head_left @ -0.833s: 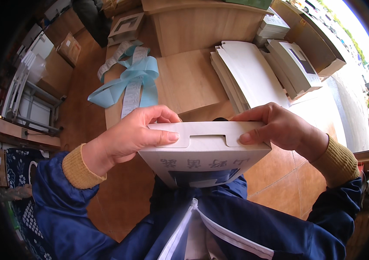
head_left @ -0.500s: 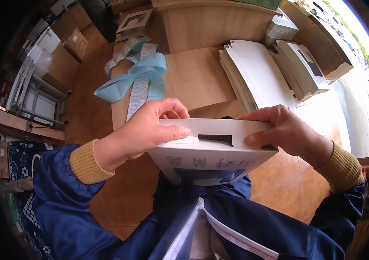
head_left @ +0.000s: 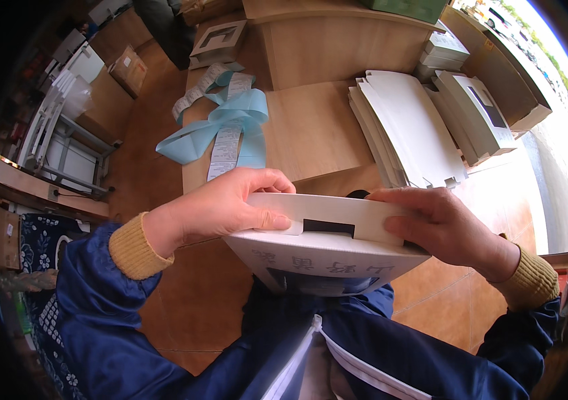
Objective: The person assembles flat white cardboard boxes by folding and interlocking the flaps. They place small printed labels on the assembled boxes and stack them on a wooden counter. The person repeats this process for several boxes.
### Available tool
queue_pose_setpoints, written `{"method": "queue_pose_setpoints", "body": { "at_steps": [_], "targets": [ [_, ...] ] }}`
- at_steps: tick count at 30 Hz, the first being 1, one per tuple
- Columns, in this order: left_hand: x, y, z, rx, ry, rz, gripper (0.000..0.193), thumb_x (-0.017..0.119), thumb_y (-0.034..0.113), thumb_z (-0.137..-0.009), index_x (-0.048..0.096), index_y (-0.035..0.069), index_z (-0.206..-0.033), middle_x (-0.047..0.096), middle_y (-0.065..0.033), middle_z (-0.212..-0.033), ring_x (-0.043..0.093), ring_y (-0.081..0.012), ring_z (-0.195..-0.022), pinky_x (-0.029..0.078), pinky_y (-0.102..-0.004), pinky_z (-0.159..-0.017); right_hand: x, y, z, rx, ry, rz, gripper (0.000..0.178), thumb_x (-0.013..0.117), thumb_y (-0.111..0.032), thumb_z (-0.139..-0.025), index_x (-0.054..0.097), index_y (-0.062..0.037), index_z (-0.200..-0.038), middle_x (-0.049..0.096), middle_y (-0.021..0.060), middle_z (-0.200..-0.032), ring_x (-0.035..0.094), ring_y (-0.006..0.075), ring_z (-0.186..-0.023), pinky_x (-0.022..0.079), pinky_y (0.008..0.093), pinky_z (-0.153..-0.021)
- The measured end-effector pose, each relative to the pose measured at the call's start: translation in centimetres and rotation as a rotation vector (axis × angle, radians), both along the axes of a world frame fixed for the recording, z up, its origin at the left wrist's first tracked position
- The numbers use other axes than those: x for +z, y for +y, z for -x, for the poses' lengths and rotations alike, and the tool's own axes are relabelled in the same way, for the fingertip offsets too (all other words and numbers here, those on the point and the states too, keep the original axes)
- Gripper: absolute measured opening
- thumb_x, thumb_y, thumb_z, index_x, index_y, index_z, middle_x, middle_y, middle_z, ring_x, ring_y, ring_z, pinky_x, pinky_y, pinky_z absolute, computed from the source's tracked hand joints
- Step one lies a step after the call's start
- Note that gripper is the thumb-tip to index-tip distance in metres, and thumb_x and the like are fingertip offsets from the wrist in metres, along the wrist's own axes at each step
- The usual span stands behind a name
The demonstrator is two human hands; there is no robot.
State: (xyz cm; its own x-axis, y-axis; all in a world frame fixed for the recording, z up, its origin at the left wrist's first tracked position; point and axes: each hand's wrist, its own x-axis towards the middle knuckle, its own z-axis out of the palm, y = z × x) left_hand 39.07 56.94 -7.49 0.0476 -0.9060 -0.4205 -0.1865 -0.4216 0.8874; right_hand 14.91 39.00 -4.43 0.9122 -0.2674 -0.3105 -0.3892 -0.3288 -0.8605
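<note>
In front of my lap I hold a white cardboard box (head_left: pixel 310 257), its narrow side facing up and its dark window panel facing me. My left hand (head_left: pixel 227 207) grips the left end of that narrow side, thumb pressed on a flap and fingers curled over the far edge. On the other end my right hand (head_left: pixel 440 223) closes the same way, with its thumb on the near side and its fingers behind. A dark slot (head_left: pixel 328 229) shows between two flaps, midway between my thumbs. The inside of the box is hidden.
On the wooden table (head_left: pixel 314 127) lie printed paper strips (head_left: pixel 226 150), light-blue ribbon (head_left: pixel 250 112) and a stack of flat white cartons (head_left: pixel 407 127). Finished window boxes (head_left: pixel 487 110) stand at the right, another box (head_left: pixel 217 45) at the far left. Someone's dark-clothed leg (head_left: pixel 164 30) shows behind.
The view has shifted slightly, so the table sits lower and further right. Both hands keep their hold on the box, which has tilted a little; the right hand's fingers lie flatter along its edge.
</note>
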Motion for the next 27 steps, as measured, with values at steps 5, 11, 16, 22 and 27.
{"method": "queue_pose_setpoints", "body": {
  "at_steps": [5, 11, 16, 22, 27],
  "targets": [
    [0.8, 0.5, -0.1, -0.176, 0.011, -0.037, 0.039, 0.072, 0.017, -0.084, 0.059, 0.002, -0.117, 0.062, -0.0055, -0.106, 0.057, -0.0132, -0.101, 0.044, -0.0274, -0.09, 1.2, 0.5, 0.5, 0.196, 0.022, 0.03, 0.041, 0.058, -0.005, -0.089, 0.054, 0.0025, -0.129, 0.068, 0.0138, -0.083, 0.062, 0.014, -0.068, 0.05, 0.0282, -0.064],
    [-0.1, 1.0, -0.5, -0.201, 0.016, 0.111, 0.039, 0.067, 0.023, -0.09, 0.055, 0.003, -0.121, 0.062, -0.0066, -0.106, 0.057, -0.0136, -0.102, 0.044, -0.028, -0.091, 1.4, 0.5, 1.0, 0.281, -0.056, 0.114, 0.047, 0.065, -0.012, -0.09, 0.052, 0.0019, -0.133, 0.069, 0.0158, -0.101, 0.068, 0.0199, -0.085, 0.054, 0.0304, -0.077],
    [-2.5, 1.5, 0.3, 0.221, 0.212, 0.549, 0.063, 0.048, 0.057, -0.095, 0.048, 0.003, -0.128, 0.06, -0.0102, -0.111, 0.057, -0.0183, -0.107, 0.043, -0.0346, -0.096, 0.7, -0.7, 1.1, 0.271, -0.421, 0.075, 0.074, 0.08, -0.029, -0.077, 0.048, 0.0011, -0.136, 0.065, 0.0192, -0.114, 0.068, 0.0288, -0.094, 0.054, 0.0346, -0.082],
    [-4.1, 1.8, 2.9, 0.292, 0.134, 0.824, 0.089, 0.051, 0.069, -0.086, 0.037, -0.002, -0.138, 0.054, -0.0168, -0.121, 0.054, -0.0247, -0.113, 0.042, -0.0404, -0.1, 2.5, -1.1, 1.4, 0.313, -0.224, 0.553, 0.066, 0.077, -0.026, -0.074, 0.05, 0.0044, -0.126, 0.064, 0.0228, -0.103, 0.065, 0.0376, -0.09, 0.052, 0.04, -0.081],
    [-3.1, -0.9, 1.9, 0.287, -0.04, 0.623, 0.088, 0.059, 0.063, -0.085, 0.039, -0.006, -0.137, 0.052, -0.019, -0.129, 0.053, -0.0203, -0.115, 0.044, -0.03, -0.094, 2.8, -2.5, -1.7, 0.317, 0.019, 0.596, 0.068, 0.082, -0.026, -0.072, 0.054, 0.0025, -0.126, 0.065, 0.0185, -0.107, 0.068, 0.0255, -0.09, 0.054, 0.0338, -0.079]
  ]
}}
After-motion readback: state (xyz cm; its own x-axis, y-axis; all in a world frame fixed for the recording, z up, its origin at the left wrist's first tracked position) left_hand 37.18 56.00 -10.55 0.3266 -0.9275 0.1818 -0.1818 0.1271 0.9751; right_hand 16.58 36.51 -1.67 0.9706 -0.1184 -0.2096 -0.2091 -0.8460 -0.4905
